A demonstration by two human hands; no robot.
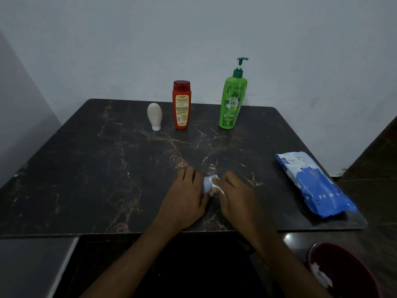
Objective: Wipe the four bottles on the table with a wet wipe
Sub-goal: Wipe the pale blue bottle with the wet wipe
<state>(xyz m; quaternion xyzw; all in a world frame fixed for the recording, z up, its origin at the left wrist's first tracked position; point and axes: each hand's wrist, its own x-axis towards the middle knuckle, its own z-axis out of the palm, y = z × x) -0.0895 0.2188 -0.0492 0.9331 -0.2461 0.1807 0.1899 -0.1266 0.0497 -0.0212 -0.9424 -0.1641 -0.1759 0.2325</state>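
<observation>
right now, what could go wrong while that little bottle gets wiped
1. The small blue bottle is held by the left hand while the right hand presses the wet wipe on it. Once damp, it could slip.
2. The beige bottle stands on its narrow cap and may tip when it is reached for.
3. The wipe pack lies by the right edge of the table, so an arm might knock it off.

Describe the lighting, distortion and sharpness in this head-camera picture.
Head view: dim, bluish light; wide-angle bending tilts the green pump bottle and curves the table edges; small print on the red bottle is too soft to read; the pale bottle in the left hand and the wipe in the right hand look blurred.
</observation>
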